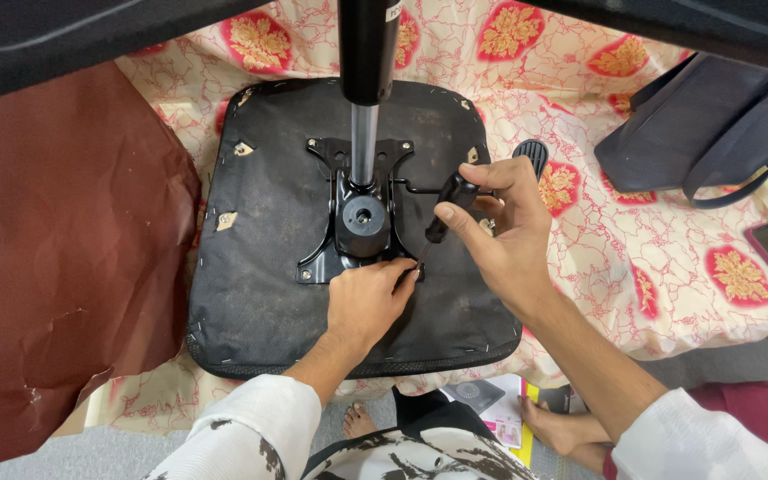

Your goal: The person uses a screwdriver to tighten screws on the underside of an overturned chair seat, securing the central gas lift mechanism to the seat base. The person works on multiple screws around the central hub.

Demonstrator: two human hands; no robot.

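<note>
- Chair seat (pixel 260 267) lies upside down on the patterned cloth (pixel 668 258), underside facing up; its near edge overhangs the near edge of the cloth-covered surface.
- Metal bracket (pixel 348 227) sits at the middle of the seat, with the chrome post (pixel 364 142) rising from it toward the camera.
- Right hand (pixel 508 236) is closed around the black handle of a screwdriver (pixel 444 206); the shaft slants down and left to the bracket's near right corner.
- Left hand (pixel 368 298) rests on the seat just at that corner, fingertips pinched at the screwdriver tip; whether they hold a screw cannot be told, since the fingers hide the spot.
- Judgement: work is under way at the near right corner. The near left corner appears to carry a fastener; the far corners are too small to read. Whether screws are going in or coming out cannot be told.
- Dark bag (pixel 695 133) lies at the far right of the cloth, well apart.
</note>
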